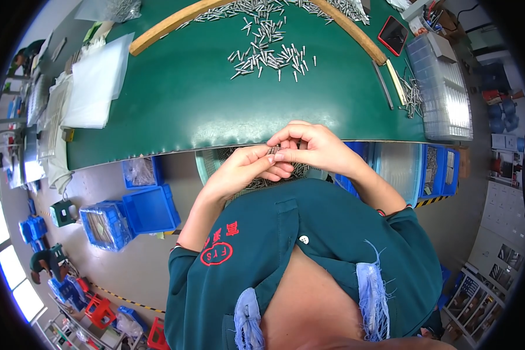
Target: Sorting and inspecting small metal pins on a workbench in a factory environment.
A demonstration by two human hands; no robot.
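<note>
Green matting is covering the workbench, with a heap of small metal pins lying toward its far edge inside a curved wooden strip. Both hands are meeting just over the near edge of the bench: the left hand and the right hand are pinching a small bunch of pins together between their fingertips. Clear plastic sheets are resting at the left edge, a clear ridged tray at the right edge, and blue bins are sitting on the floor below.
</note>
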